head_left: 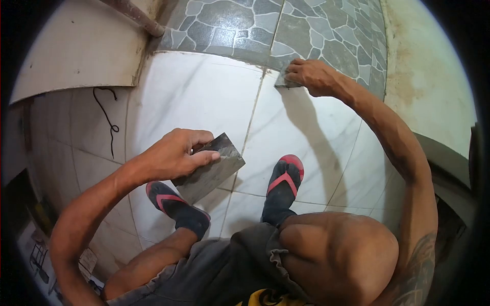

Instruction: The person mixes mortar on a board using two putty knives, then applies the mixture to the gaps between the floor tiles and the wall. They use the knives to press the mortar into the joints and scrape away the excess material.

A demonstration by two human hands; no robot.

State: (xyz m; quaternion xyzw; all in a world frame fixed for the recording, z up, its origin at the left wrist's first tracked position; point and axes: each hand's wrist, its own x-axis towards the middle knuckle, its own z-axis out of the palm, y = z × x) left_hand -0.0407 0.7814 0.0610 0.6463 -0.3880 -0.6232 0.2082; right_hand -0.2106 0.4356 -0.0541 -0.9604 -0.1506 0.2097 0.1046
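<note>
My left hand point(176, 153) grips a flat, rectangular grey slab point(217, 171) by its near side, with the thumb on top and a darker smear near one corner. It is held tilted above the white floor tiles point(204, 92), between my feet and the hand. Farther off, the fingers of my right hand point(316, 76) are closed on a small grey flat piece point(282, 81). That piece is pressed down at the seam where the white tiles meet the stone-patterned grey tiles point(293, 35). Its upper part is hidden under my fingers.
My feet in dark socks and red-strapped flip-flops point(285, 181) rest on the white tiles. A black cord point(108, 120) lies at the left. Walls point(81, 46) rise on both sides, and a pipe point(135, 15) slants near the top left.
</note>
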